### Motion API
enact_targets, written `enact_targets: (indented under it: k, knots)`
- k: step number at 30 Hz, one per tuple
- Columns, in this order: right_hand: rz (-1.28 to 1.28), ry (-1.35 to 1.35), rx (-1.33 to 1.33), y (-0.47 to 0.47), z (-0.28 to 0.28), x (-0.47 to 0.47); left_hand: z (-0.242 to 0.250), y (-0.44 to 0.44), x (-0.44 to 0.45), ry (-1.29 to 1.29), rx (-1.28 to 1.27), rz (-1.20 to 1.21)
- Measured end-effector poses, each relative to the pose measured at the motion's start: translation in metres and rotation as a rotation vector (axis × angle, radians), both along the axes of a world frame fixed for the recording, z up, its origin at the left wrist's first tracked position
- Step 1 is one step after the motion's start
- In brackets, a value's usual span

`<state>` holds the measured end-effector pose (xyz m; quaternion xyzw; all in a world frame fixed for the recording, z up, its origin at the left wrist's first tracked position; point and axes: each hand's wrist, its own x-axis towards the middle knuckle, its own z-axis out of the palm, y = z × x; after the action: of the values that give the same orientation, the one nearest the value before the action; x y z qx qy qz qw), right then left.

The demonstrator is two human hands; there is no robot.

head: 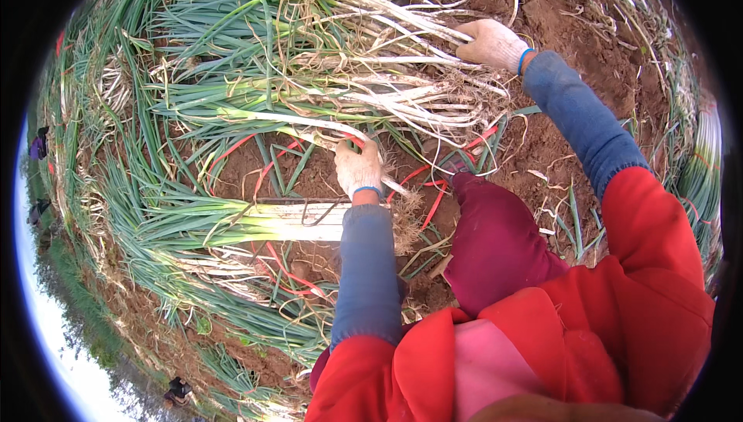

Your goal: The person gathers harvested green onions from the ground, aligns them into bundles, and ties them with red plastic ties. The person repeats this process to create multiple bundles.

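Both my hands wear white knit gloves with blue cuffs. My left hand (358,167) is closed around the white stalk of a green onion (278,117), near its root end. My right hand (492,44), farther up and to the right, grips the white end of another green onion (400,12) over a loose pile. That pile of green onions (406,97) lies with its roots to the right and its green leaves to the left. Below my left hand, a neat bundle of thick green onions (302,221) lies on the soil, partly hidden by my left forearm.
Red plastic ties (434,208) lie on the brown soil (522,131) around my foot. More green onions (232,306) cover the ground at the left and below. A tied bundle (702,160) stands at the far right. Small, unclear figures show at the left rim.
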<state>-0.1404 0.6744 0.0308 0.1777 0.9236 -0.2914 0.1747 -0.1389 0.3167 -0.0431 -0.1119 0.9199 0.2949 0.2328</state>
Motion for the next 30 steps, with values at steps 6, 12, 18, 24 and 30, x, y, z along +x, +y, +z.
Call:
enact_targets:
  k: [6,12,18,24,30]
  knots:
    - [0.295,-0.236,0.473,-0.04,-0.064,0.009,0.016,0.074,0.008,-0.084,0.127,0.05]
    - [0.502,0.005,0.721,-0.008,-0.033,0.002,-0.043,0.109,-0.005,-0.312,0.236,0.112]
    - [0.297,0.102,0.081,0.018,0.046,-0.012,-0.01,0.007,-0.019,-0.368,0.774,0.477]
    - [0.207,-0.108,-0.383,-0.032,0.057,0.005,0.092,-0.04,-0.107,-0.309,1.207,0.563]
    - [0.181,-0.34,-0.189,-0.065,-0.045,0.055,0.034,-0.008,-0.05,-0.498,0.856,0.479]
